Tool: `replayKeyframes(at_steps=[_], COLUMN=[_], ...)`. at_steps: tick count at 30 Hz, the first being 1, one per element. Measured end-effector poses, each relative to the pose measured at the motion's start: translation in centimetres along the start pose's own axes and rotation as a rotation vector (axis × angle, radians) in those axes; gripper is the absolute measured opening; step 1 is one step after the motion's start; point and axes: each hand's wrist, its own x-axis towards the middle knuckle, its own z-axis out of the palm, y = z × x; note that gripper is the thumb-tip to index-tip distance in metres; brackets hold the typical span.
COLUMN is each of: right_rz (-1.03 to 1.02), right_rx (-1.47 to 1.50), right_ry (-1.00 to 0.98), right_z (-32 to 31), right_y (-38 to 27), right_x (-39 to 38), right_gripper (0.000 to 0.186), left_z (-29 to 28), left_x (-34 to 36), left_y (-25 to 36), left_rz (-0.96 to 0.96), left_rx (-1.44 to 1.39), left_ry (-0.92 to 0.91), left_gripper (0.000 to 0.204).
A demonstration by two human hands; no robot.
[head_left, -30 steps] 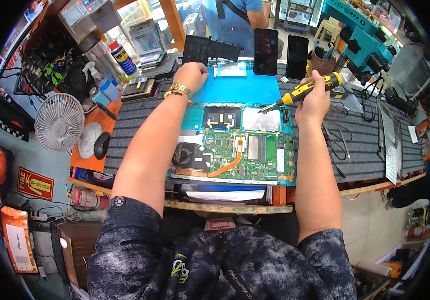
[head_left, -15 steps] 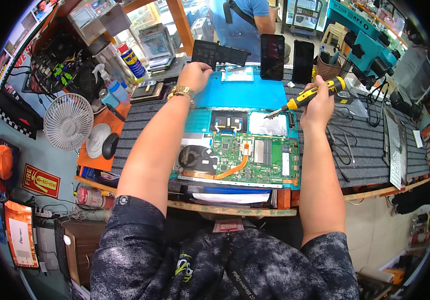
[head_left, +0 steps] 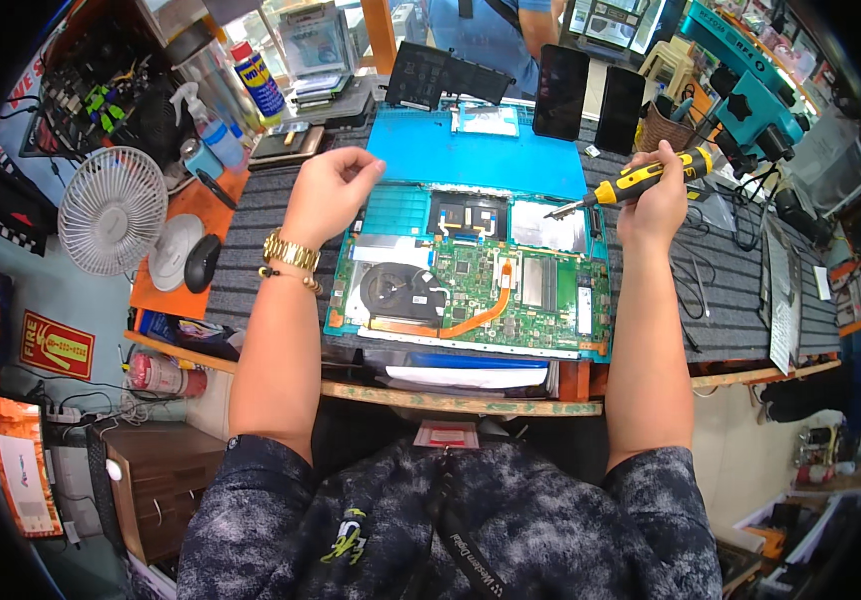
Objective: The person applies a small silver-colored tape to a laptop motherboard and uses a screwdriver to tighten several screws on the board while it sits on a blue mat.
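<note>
An opened laptop base (head_left: 471,275) lies before me, showing its green circuit board, black fan (head_left: 403,290) and copper heat pipe (head_left: 491,312). My right hand (head_left: 656,195) grips a yellow and black screwdriver (head_left: 641,180), its shaft pointing left over the silver plate (head_left: 548,225) at the base's far right. My left hand (head_left: 333,195) hovers by the base's far left corner, thumb and fingertips pressed together; anything between them is too small to make out. Behind the base lies a flat blue panel (head_left: 476,150). A black laptop battery (head_left: 448,77) rests at its far edge.
Two black phones (head_left: 561,92) stand behind the panel. A spray can (head_left: 259,85), a spray bottle (head_left: 213,135) and a white fan (head_left: 113,210) are at left. Cables (head_left: 696,280), a loose keyboard (head_left: 783,300) and a teal microscope stand (head_left: 751,110) occupy the right side.
My left hand has drawn back toward me and to the left, away from the battery's near edge. My right hand still holds the screwdriver in much the same place. The view has shifted slightly.
</note>
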Motion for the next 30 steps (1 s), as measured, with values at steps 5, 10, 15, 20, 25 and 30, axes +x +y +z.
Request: replayKeyframes(at_steps=[5,10,15,20,25,30], right_rz=[-0.021,-0.056,-0.055,-0.082,-0.088,-0.072], right_rx=[0.055,0.036,0.034,0.009,0.010,-0.004], right_ry=[-0.091,-0.190,-0.274,-0.333,-0.331,-0.307], right_z=[0.5,1.1,1.3,1.3,1.4,1.4], right_y=[0.0,-0.2,-0.4,-0.7,-0.6,-0.5], right_x=[-0.9,-2.0,-2.8,-3.4,-3.4,-3.3], right_gripper=[0.023,0.024,0.022,0.022,0.022,0.023], left_z=[-0.7,-1.3,-0.2,-0.1,-0.2,-1.3], left_x=[-0.9,-1.5,-2.0,-2.4,-2.6,-2.2], left_y=[0.1,0.7,1.1,1.7,1.7,1.1], left_rz=[0.228,0.315,0.402,0.412,0.399,0.385], left_rx=[0.133,0.131,0.164,0.149,0.151,0.153], left_ry=[-0.189,-0.320,-0.385,-0.443,-0.478,-0.377], left_gripper=[0.021,0.017,0.014,0.011,0.010,0.011])
